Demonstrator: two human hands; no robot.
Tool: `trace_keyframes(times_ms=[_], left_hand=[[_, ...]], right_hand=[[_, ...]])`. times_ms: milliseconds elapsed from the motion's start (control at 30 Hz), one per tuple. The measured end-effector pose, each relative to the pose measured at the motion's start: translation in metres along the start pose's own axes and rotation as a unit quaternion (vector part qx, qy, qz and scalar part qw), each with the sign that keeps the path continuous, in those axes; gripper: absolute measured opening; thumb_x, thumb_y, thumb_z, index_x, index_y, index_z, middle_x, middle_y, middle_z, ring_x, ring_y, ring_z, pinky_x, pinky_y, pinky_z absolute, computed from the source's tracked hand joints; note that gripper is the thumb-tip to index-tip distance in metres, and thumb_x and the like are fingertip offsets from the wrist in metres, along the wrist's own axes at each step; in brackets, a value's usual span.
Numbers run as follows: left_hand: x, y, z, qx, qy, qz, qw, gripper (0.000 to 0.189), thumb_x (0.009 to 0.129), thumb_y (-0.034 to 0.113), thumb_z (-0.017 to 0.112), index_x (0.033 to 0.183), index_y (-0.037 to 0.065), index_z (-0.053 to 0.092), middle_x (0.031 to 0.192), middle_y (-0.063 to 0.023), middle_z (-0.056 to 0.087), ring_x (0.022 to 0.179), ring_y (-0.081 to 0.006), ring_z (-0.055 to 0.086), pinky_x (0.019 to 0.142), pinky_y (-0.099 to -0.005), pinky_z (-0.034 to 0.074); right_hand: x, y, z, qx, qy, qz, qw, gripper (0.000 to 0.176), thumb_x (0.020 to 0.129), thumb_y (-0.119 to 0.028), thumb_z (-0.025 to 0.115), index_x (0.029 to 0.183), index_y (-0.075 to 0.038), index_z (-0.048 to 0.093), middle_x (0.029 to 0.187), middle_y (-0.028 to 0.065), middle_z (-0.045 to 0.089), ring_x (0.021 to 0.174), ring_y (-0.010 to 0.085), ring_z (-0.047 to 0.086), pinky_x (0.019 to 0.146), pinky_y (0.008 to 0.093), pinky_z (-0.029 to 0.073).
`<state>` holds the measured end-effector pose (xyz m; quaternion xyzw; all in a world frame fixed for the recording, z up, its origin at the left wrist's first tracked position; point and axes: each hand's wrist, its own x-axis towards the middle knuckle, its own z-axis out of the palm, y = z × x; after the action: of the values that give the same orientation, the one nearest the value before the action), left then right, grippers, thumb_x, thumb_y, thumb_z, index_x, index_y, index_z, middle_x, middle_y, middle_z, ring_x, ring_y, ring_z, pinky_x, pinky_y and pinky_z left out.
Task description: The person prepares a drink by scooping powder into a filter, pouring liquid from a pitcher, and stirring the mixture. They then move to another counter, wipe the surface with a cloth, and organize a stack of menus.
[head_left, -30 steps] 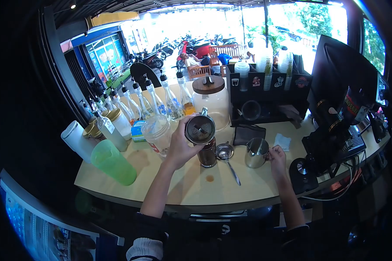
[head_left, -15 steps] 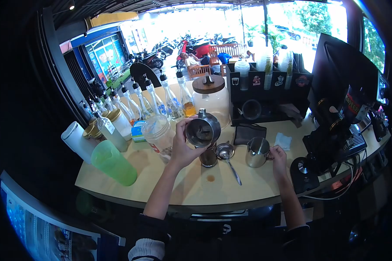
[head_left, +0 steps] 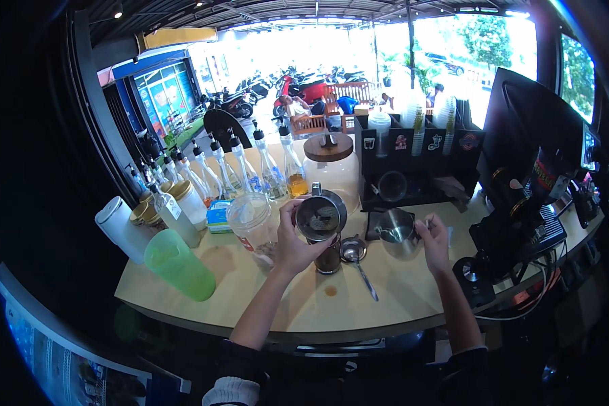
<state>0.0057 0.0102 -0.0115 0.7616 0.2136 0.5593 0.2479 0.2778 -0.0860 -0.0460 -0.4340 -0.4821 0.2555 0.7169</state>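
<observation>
My left hand is wrapped round a steel pitcher, its mouth towards me and something dark inside. Just below it is a glass of dark liquid on the counter, partly hidden by the pitcher. In my right hand is the handle of a second steel milk pitcher, which looks tilted to the left and lifted off the counter. Between the two pitchers lies a small metal strainer with its long handle pointing towards me. A brown spill marks the wood.
Left on the counter are a green plastic jug, a clear plastic tub and several pump bottles. Behind stands a wood-lidded jar. A black cup rack is at the back right, with dark coffee equipment nearer.
My right hand has raised the milk pitcher from the counter and tipped it leftward. The left-hand pitcher stays above the glass. The camera view has shifted slightly.
</observation>
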Motion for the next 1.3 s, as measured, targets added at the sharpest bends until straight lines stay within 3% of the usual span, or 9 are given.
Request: trace_keyframes(times_ms=[233, 400, 500, 600, 900, 1233, 1300], left_hand=[[0.0, -0.002, 0.009, 0.007, 0.044, 0.028, 0.999, 0.077, 0.059, 0.01, 0.083, 0.118, 0.006, 0.033, 0.121, -0.012, 0.044, 0.112, -0.0217, 0.049, 0.098, -0.0332, 0.04], [0.005, -0.002, 0.013, 0.009, 0.075, 0.043, 0.996, 0.077, 0.059, 0.011, 0.084, 0.116, 0.005, 0.033, 0.118, -0.0124, 0.042, 0.109, -0.0219, 0.048, 0.096, -0.033, 0.04], [0.008, -0.007, 0.014, -0.008, 0.096, 0.017, 0.995, 0.077, 0.058, 0.01, 0.084, 0.115, 0.005, 0.033, 0.116, -0.0122, 0.04, 0.11, -0.0225, 0.046, 0.097, -0.0333, 0.039], [0.01, -0.01, 0.013, 0.014, 0.091, 0.02, 0.996, 0.079, 0.057, 0.009, 0.084, 0.116, 0.005, 0.031, 0.117, -0.0122, 0.037, 0.111, -0.0226, 0.045, 0.096, -0.0336, 0.039], [0.016, -0.018, 0.02, -0.034, 0.13, 0.02, 0.991, 0.081, 0.056, 0.006, 0.083, 0.115, 0.006, 0.027, 0.116, -0.0117, 0.033, 0.111, -0.0217, 0.041, 0.097, -0.0325, 0.036], [0.013, -0.023, 0.022, -0.003, 0.135, 0.013, 0.991, 0.083, 0.053, 0.003, 0.082, 0.115, 0.007, 0.026, 0.115, -0.0114, 0.032, 0.111, -0.0228, 0.039, 0.098, -0.0331, 0.035], [0.013, -0.022, 0.022, 0.004, 0.138, 0.017, 0.99, 0.083, 0.053, 0.003, 0.082, 0.114, 0.007, 0.026, 0.115, -0.0115, 0.032, 0.111, -0.0231, 0.039, 0.098, -0.0334, 0.035]], right_hand=[[0.044, -0.088, 0.058, 0.001, -0.084, -0.086, 0.993, 0.023, 0.086, -0.008, 0.062, 0.076, -0.007, 0.042, 0.066, -0.0064, 0.041, 0.061, -0.0009, 0.041, 0.051, 0.0152, 0.036], [0.062, -0.113, 0.087, -0.075, -0.145, -0.055, 0.985, 0.023, 0.084, -0.006, 0.063, 0.076, -0.005, 0.042, 0.067, -0.0063, 0.038, 0.059, -0.0025, 0.037, 0.053, 0.0148, 0.039], [0.063, -0.131, 0.11, -0.126, -0.177, -0.056, 0.975, 0.022, 0.084, -0.005, 0.062, 0.076, -0.004, 0.042, 0.067, -0.0055, 0.04, 0.061, -0.0024, 0.042, 0.051, 0.0154, 0.041], [0.062, -0.143, 0.132, -0.141, -0.204, -0.044, 0.968, 0.021, 0.083, -0.006, 0.064, 0.078, -0.004, 0.043, 0.069, -0.0053, 0.04, 0.059, -0.0024, 0.036, 0.052, 0.0133, 0.034], [0.068, -0.146, 0.162, -0.271, -0.242, -0.099, 0.926, 0.024, 0.084, -0.004, 0.062, 0.077, -0.001, 0.039, 0.064, -0.0007, 0.047, 0.067, 0.0008, 0.054, 0.053, 0.0178, 0.047], [0.064, -0.145, 0.17, -0.289, -0.253, -0.127, 0.914, 0.024, 0.082, -0.003, 0.062, 0.079, 0.001, 0.039, 0.066, 0.0026, 0.046, 0.067, 0.0025, 0.055, 0.052, 0.0208, 0.044], [0.064, -0.146, 0.171, -0.281, -0.232, -0.12, 0.924, 0.023, 0.073, -0.007, 0.066, 0.08, 0.006, 0.048, 0.07, 0.0179, 0.057, 0.064, 0.0281, 0.062, 0.062, 0.0341, 0.049]])
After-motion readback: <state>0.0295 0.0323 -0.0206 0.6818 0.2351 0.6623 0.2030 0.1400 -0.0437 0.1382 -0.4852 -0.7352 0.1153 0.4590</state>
